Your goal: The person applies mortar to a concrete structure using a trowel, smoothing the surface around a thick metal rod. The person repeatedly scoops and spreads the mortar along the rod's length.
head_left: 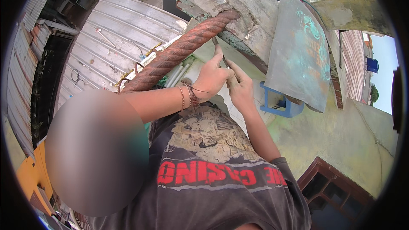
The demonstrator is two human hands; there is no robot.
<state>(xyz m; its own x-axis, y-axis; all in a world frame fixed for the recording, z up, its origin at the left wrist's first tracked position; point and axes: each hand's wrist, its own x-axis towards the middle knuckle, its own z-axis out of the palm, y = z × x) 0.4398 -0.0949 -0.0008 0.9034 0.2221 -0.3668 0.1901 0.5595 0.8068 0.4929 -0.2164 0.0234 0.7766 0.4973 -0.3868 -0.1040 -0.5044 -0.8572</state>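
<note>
A dark T-shirt (226,204) with a pale figure print and red lettering lay nearest the camera, filling the view at 6 o'clock. The left forearm came in from 8 o'clock, partly hidden by a blurred patch, and braided bracelets (192,96) circled its wrist. Just past centre, toward 12 o'clock, the left hand (214,76) was closed around a thin tool (224,60), one digit laid along it. The right hand (242,91), toward 2 o'clock and just beside the left, was curled in a grip on the tool's lower end. The tool pointed to 12 o'clock, its tip near the underside of a thick, rusty twisted bar (183,52); whether they touched could not be told.

The bar slanted across 11 o'clock, its far end meeting broken concrete on a weathered beam (255,0) between 12 and 1. A grey sheet (294,55) with turquoise and orange marks hung at 2 o'clock, and a blue plastic stool (294,108) stood at 3, partly behind its lower edge. Ribbed metal roofing (115,30) spread across 10 o'clock; a brown-framed window (341,179) sat at 4.
</note>
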